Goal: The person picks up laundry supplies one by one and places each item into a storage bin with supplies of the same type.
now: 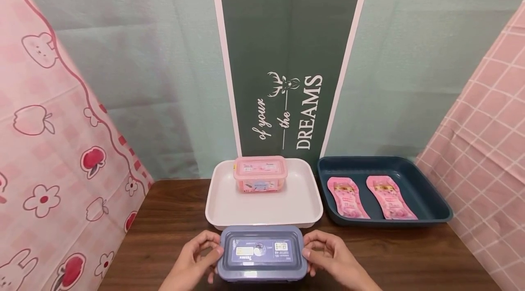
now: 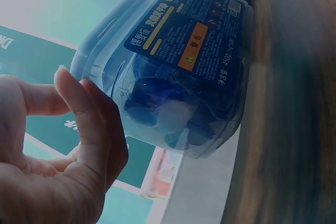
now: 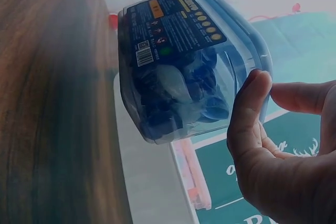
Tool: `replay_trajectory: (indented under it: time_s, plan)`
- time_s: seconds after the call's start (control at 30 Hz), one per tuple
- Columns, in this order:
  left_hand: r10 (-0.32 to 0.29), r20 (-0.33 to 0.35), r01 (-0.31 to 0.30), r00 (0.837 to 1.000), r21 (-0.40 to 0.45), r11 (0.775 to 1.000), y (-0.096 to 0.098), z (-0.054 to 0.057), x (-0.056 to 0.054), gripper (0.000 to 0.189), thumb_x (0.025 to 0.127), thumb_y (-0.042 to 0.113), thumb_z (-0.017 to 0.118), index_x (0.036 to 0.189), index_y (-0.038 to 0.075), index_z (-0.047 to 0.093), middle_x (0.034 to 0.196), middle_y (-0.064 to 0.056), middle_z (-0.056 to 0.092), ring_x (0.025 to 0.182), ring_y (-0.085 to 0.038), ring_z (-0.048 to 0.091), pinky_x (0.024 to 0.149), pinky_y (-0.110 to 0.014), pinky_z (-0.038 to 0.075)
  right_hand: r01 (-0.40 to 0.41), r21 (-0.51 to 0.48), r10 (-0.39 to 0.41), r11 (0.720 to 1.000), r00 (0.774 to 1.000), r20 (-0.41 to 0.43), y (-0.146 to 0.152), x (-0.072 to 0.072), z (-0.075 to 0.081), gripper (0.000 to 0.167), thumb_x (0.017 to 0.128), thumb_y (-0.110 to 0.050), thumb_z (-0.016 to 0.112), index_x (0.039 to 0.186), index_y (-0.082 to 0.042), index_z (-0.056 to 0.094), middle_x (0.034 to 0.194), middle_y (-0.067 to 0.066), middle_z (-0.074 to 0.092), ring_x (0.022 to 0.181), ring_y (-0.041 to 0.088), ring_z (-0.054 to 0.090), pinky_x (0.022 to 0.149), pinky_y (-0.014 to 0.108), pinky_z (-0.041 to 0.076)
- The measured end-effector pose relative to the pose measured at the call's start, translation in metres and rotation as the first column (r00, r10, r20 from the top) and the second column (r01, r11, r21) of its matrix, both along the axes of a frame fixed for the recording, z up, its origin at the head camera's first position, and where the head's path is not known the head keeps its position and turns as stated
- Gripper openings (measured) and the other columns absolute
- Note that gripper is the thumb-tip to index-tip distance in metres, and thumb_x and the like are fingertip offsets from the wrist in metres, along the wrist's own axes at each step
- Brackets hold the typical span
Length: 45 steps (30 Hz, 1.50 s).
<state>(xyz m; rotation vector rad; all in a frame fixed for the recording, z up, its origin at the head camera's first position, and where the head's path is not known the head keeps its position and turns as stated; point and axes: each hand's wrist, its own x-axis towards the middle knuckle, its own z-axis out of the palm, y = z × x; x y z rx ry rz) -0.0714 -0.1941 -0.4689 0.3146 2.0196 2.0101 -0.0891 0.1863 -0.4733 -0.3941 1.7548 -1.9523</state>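
Observation:
A clear plastic tub with a blue-grey lid [image 1: 262, 252] is at the front, before the white tray [image 1: 262, 209]. My left hand [image 1: 198, 258] grips its left end, thumb at the lid's edge, and my right hand [image 1: 331, 257] grips the right end the same way. Blue and white pods [image 2: 157, 100] show through the tub's wall in the left wrist view, under a dark blue label [image 2: 194, 30]. From the right wrist, the barcode side of the label [image 3: 176, 30] and more pods [image 3: 184, 87] are visible.
In the white tray stands a pink lidded tub [image 1: 261, 175]. To its right, a dark blue tray [image 1: 430, 200] holds two pink pouches [image 1: 348, 197] lying flat. Both trays are on a brown wooden table [image 1: 164, 218] against hanging cloths, with pink cloth at either side.

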Motion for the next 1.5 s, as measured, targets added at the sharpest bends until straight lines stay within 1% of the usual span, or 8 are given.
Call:
replay_trajectory:
  time_s: [0.2,0.37,0.53,0.77,1.07,1.3,1.43,1.5]
  plan:
    - [0.024,-0.069,-0.025,0.997,-0.009,1.0,0.002,0.008,-0.003,0.029,0.106,0.007,0.061,0.123,-0.016,0.052,0.095,-0.004,0.066,0.063,-0.012,0.064,0.052,-0.028,0.057,0.022,-0.045,-0.022,0.999,1.0,-0.014,-0.003,-0.003,0.008,0.021,0.108,-0.009,0.058,0.123,0.005,0.061,0.098,0.0,0.072,0.076,0.011,0.068,0.071,0.028,0.062]
    - [0.058,-0.12,-0.059,0.991,-0.001,0.998,0.003,0.02,-0.009,0.028,0.105,0.003,0.061,0.123,-0.017,0.053,0.097,-0.003,0.067,0.061,-0.01,0.062,0.05,-0.029,0.057,0.053,-0.058,-0.058,0.997,0.996,-0.073,-0.007,-0.007,0.02,0.028,0.107,-0.007,0.06,0.126,0.013,0.056,0.1,0.002,0.073,0.075,0.012,0.068,0.07,0.03,0.064]
    - [0.088,-0.13,-0.091,0.988,-0.014,0.996,0.003,0.034,-0.015,0.029,0.105,0.005,0.063,0.123,-0.015,0.053,0.097,-0.005,0.066,0.063,-0.011,0.061,0.051,-0.029,0.056,0.084,-0.051,-0.091,0.995,0.985,-0.146,-0.011,-0.013,0.032,0.031,0.105,-0.005,0.061,0.125,0.017,0.053,0.099,0.003,0.072,0.073,0.011,0.068,0.07,0.031,0.064]
    - [0.107,-0.154,-0.112,0.982,-0.023,0.993,0.003,0.049,-0.023,0.028,0.105,0.005,0.064,0.122,-0.015,0.053,0.097,-0.008,0.064,0.061,-0.012,0.06,0.052,-0.029,0.056,0.124,-0.039,-0.129,0.992,0.967,-0.218,-0.014,-0.02,0.046,0.031,0.104,-0.004,0.062,0.125,0.018,0.054,0.098,0.003,0.071,0.076,0.011,0.07,0.072,0.031,0.065]
    - [0.173,-0.156,-0.179,0.972,-0.03,0.983,0.006,0.061,-0.039,0.026,0.103,0.004,0.066,0.118,-0.014,0.055,0.094,-0.008,0.064,0.059,-0.013,0.06,0.051,-0.029,0.055,0.147,-0.078,-0.162,0.986,0.955,-0.248,-0.021,-0.032,0.06,0.033,0.104,-0.002,0.063,0.124,0.02,0.052,0.099,0.005,0.07,0.076,0.013,0.069,0.072,0.029,0.064]
    - [0.218,-0.105,-0.22,0.97,-0.012,0.975,0.01,0.071,-0.054,0.027,0.103,0.006,0.066,0.121,-0.011,0.055,0.096,-0.006,0.064,0.062,-0.014,0.058,0.054,-0.026,0.054,0.204,-0.079,-0.216,0.976,0.956,-0.198,-0.024,-0.047,0.069,0.029,0.104,-0.005,0.064,0.125,0.013,0.054,0.101,0.006,0.07,0.082,0.014,0.071,0.076,0.027,0.064]
    - [0.229,-0.105,-0.23,0.968,-0.001,0.973,0.011,0.076,-0.062,0.028,0.104,0.006,0.064,0.122,-0.012,0.054,0.095,-0.006,0.065,0.062,-0.014,0.057,0.056,-0.024,0.053,0.235,-0.071,-0.245,0.969,0.95,-0.195,-0.026,-0.057,0.073,0.028,0.105,-0.007,0.064,0.124,0.011,0.055,0.098,0.005,0.07,0.079,0.014,0.068,0.075,0.025,0.063]
    - [0.227,-0.121,-0.23,0.966,-0.007,0.973,0.01,0.077,-0.067,0.029,0.104,0.006,0.064,0.123,-0.013,0.053,0.094,-0.006,0.065,0.063,-0.013,0.057,0.057,-0.024,0.052,0.244,-0.064,-0.252,0.968,0.947,-0.2,-0.027,-0.061,0.075,0.03,0.105,-0.008,0.064,0.124,0.012,0.055,0.096,0.005,0.071,0.077,0.014,0.067,0.075,0.025,0.063]
